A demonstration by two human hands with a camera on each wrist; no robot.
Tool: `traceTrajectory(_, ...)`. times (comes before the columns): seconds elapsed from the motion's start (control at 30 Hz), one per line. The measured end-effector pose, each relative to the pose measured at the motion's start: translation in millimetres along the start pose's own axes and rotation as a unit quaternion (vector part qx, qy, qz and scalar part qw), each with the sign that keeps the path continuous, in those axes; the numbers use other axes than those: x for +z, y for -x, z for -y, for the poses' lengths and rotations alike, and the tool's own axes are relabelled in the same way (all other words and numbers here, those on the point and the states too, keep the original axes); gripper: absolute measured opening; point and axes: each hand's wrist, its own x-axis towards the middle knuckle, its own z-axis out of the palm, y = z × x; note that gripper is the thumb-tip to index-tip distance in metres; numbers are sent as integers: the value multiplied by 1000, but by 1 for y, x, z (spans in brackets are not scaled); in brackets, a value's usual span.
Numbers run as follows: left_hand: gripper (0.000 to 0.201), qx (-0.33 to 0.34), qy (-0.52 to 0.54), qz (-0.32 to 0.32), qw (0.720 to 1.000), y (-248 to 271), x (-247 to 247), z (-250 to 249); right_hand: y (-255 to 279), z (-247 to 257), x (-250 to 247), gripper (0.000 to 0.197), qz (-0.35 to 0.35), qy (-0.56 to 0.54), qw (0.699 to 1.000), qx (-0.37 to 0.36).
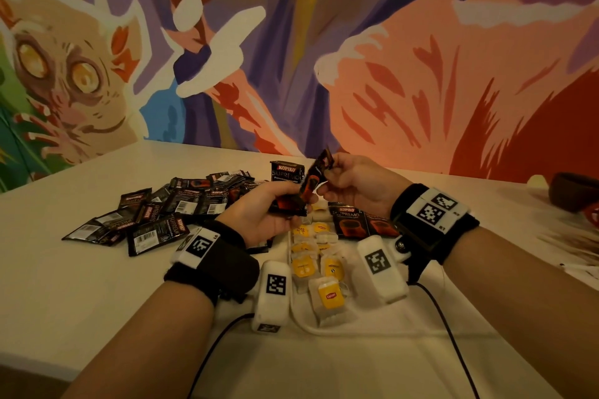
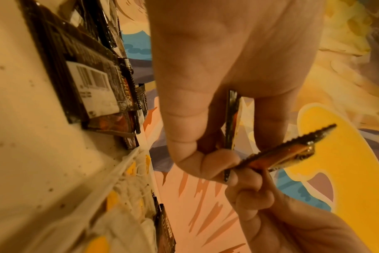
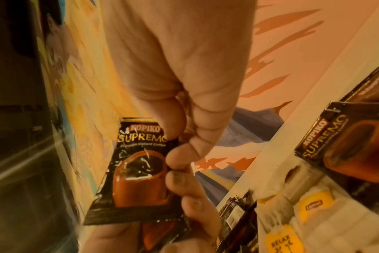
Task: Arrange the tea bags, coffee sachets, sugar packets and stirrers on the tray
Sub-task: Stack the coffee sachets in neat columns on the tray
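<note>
Both hands hover over the white tray (image 1: 301,324). My left hand (image 1: 279,208) grips a small stack of black-and-orange coffee sachets (image 1: 289,205), seen edge-on in the left wrist view (image 2: 231,119). My right hand (image 1: 328,179) pinches one Kopiko sachet (image 1: 319,170) by its edge, lifted off that stack; its printed front (image 3: 138,171) faces the right wrist camera. Tea bags with yellow tags (image 1: 329,298) lie in rows on the tray, and two coffee sachets (image 1: 348,220) lie beside them at its far end. More sachets (image 1: 162,210) lie heaped on the table to the left.
A dark bowl (image 1: 573,192) stands at the far right of the table, with a blurred heap of thin wooden stirrers (image 1: 573,244) in front of it. A painted mural wall rises behind the table. Black cables (image 1: 453,343) run from my wrists across the near table.
</note>
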Motion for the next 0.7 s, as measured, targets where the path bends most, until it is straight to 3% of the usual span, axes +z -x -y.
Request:
traceTrajectory(0.07,15,34,-26,-15,999,-2,-2,1,1,1,1,40,-3,-9,1000,2)
traceTrajectory(0.2,26,89,-52,-63,993,-7,-6,1,1,3,-1,45,-19,-28,999,14)
traceTrajectory(0.4,25,89,-63,-49,993,-7,-6,1,4,5,-6,51,1,-4,1000,6)
traceTrajectory(0.57,18,78,-81,-12,994,-4,-3,3,8,6,-1,14,49,54,997,-17)
traceTrajectory(0.7,11,72,-89,-48,992,-6,-2,3,6,13,-12,14,-19,87,996,-14)
